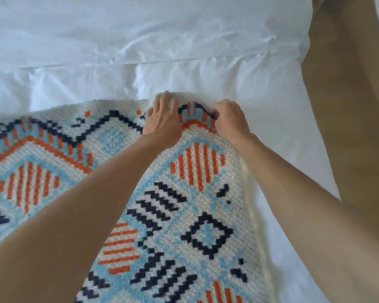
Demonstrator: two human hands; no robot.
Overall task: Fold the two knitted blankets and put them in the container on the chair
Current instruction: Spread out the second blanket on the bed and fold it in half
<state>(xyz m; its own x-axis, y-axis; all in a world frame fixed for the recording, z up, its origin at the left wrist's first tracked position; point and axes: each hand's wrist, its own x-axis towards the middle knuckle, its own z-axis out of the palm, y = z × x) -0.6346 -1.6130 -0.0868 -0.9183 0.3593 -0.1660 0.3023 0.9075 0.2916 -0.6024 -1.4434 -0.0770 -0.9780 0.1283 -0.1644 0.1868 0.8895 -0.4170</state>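
Our left hand (162, 124) curls its fingers (163, 103) over the far edge of the knitted blanket (184, 204); our right hand (231, 120) pinches that edge alongside. Spread on the bed (118, 51), it looks soft and floppy, best gripped at corners.

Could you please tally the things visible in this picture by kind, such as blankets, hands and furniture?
Knitted blanket, patterned in orange, light blue and navy: 1
Hands, left hand and right hand, both gripping the blanket's far edge: 2
White bed: 1
Total: 4
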